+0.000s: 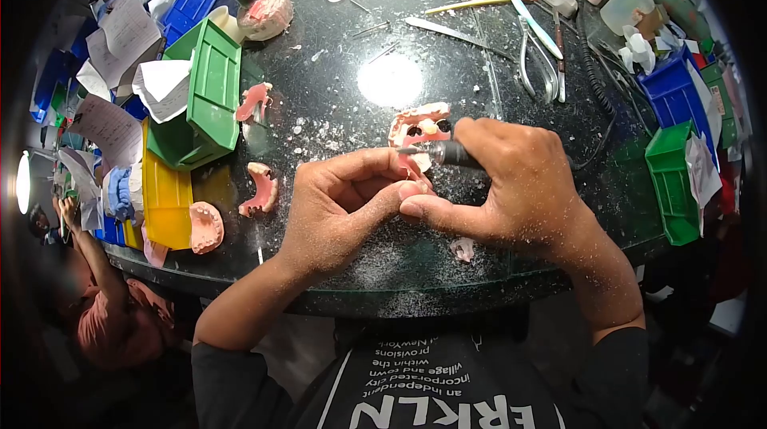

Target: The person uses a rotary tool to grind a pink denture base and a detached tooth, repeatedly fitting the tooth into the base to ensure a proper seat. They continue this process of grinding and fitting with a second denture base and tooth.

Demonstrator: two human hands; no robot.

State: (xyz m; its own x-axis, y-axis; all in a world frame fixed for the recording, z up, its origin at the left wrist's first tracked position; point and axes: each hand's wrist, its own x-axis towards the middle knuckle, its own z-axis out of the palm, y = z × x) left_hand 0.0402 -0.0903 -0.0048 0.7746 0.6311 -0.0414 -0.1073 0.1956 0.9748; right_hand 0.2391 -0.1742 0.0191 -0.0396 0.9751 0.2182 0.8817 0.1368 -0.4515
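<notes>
My left hand [339, 201] is closed, pinching a small pink denture piece [413, 165] between thumb and fingers; much of it is hidden. My right hand [519, 181] is wrapped round a dark rotary handpiece [457, 155], whose thin metal tip points left over the pink piece. The right thumb meets the left fingertips. Just beyond the hands lies a plaster dental cast [411, 119] with dark marks and a yellowish tooth. A pink partial denture [260, 189] rests left of my left hand, and another pink piece [254, 101] lies farther back.
White dust and crumbs cover the dark table [319, 281]. Green [216, 93] and yellow [168, 189] bins stand left, near a pinkish cast [206, 228]. Pliers [535, 61] and a toothbrush [523, 9] lie back right. A green bin [671, 181] stands right. Another person [120, 309] sits at left.
</notes>
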